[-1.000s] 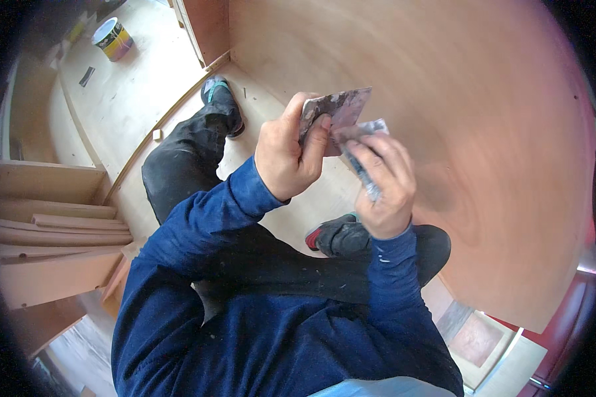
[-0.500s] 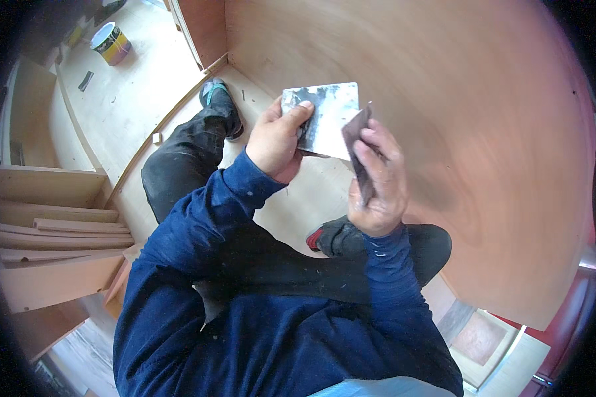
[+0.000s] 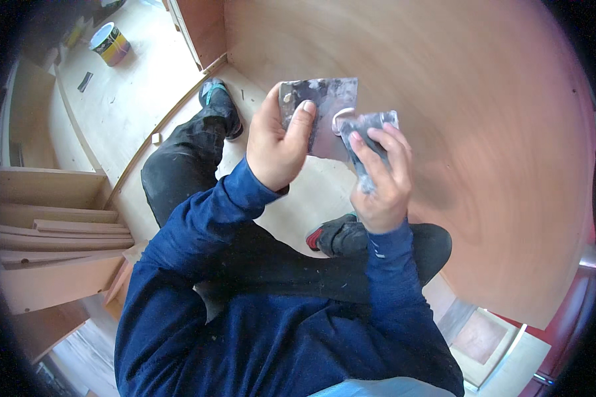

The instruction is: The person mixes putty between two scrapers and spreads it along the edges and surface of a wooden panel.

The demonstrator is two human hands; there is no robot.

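Observation:
My left hand (image 3: 276, 145) grips a flat square putty plate (image 3: 331, 99), smeared grey and white, with the thumb lying across its face. In my right hand (image 3: 385, 178) is a smaller rectangular putty spreader (image 3: 381, 120), tilted, its face streaked with pale residue and my fingers laid over it. A pale dab of putty (image 3: 342, 120) sits at the spreader's left edge, against the plate's right side. Both tools are held up in front of me, above my bent legs.
A large wooden panel (image 3: 483, 132) rises at the right. On the board at far left stand a tub (image 3: 110, 44) and a small dark flat piece (image 3: 85, 81). Wooden strips (image 3: 66, 238) are stacked in a compartment at the left. A small wood block (image 3: 156, 138) lies near my leg.
The spreader has turned from edge-on to show its face, and a dab of putty now shows at its edge. The plate has tilted and looks darker.

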